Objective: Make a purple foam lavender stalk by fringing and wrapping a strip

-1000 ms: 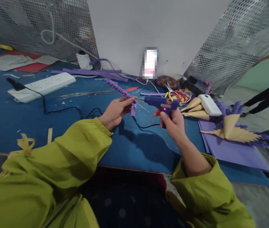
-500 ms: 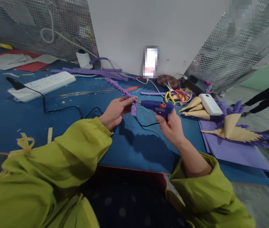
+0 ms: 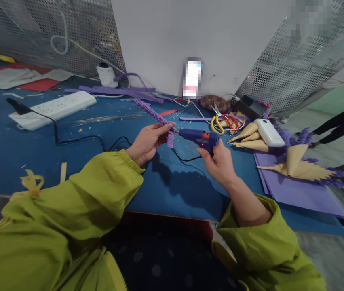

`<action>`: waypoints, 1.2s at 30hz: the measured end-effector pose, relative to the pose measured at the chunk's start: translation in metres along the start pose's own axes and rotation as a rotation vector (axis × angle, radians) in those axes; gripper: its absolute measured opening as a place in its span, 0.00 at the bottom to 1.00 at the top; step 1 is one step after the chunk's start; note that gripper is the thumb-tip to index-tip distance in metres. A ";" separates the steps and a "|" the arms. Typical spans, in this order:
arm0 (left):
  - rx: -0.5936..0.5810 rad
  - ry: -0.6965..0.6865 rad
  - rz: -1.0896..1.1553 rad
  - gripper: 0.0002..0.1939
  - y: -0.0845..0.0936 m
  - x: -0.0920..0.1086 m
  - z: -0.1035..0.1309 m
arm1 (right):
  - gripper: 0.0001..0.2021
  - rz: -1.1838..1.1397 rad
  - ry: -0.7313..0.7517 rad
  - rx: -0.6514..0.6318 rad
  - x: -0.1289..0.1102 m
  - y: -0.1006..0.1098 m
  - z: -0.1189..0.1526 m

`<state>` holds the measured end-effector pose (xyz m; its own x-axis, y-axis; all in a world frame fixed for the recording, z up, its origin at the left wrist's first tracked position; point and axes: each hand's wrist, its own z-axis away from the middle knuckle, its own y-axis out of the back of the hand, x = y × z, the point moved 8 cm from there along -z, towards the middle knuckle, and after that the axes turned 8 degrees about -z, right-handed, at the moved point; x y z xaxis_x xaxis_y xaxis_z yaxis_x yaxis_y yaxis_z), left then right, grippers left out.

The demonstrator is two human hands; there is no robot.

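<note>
Between the fingers of my left hand (image 3: pixel 149 142) is a purple paper lavender stem (image 3: pixel 150 110), its fringed spike slanting up and to the left. A loose end of purple paper strip (image 3: pixel 170 140) hangs below the fingertips. My right hand (image 3: pixel 219 161) is wrapped round the handle of a blue hot glue gun (image 3: pixel 197 136) with a small red light lit. The gun's nozzle points left, right at the stem beside my left fingertips; whether it touches cannot be made out. A black cord (image 3: pixel 186 160) runs from the gun behind my left hand.
A white power strip (image 3: pixel 53 109) lies at left, thin wires (image 3: pixel 111 118) nearby. A lit phone (image 3: pixel 192 79) leans on the back panel. Scissors (image 3: pixel 217 121), paper cones (image 3: pixel 252 143), a white box (image 3: pixel 269 132) and purple sheets (image 3: pixel 305 194) lie right. Another person's legs (image 3: pixel 341 123) show far right.
The glue gun and my right hand have shifted very slightly left, nozzle closer to the stem. My left hand keeps its hold on the stem.
</note>
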<state>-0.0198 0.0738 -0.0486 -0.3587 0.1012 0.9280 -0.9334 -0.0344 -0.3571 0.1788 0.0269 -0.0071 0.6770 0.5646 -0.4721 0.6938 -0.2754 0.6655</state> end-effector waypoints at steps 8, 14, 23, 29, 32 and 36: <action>0.013 -0.006 -0.010 0.09 0.002 0.000 -0.001 | 0.17 -0.036 -0.001 -0.007 -0.002 0.000 0.000; 0.016 -0.004 0.000 0.08 0.003 -0.002 -0.003 | 0.18 -0.023 0.018 -0.028 -0.004 -0.001 0.001; 0.028 -0.007 0.010 0.09 0.006 -0.002 -0.006 | 0.18 -0.043 0.012 -0.039 -0.003 -0.002 0.001; 0.072 -0.007 0.023 0.08 0.011 -0.002 -0.008 | 0.18 -0.077 0.005 -0.030 -0.003 -0.001 0.001; 0.100 -0.007 0.031 0.07 0.014 -0.001 -0.010 | 0.16 -0.154 -0.046 -0.061 -0.001 -0.002 0.002; 0.148 -0.011 0.061 0.04 0.019 0.001 -0.011 | 0.12 -0.395 -0.130 -0.123 0.002 -0.008 0.002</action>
<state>-0.0376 0.0843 -0.0557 -0.4141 0.0833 0.9064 -0.9000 -0.1868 -0.3940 0.1755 0.0289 -0.0142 0.3958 0.5031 -0.7682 0.8768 0.0415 0.4790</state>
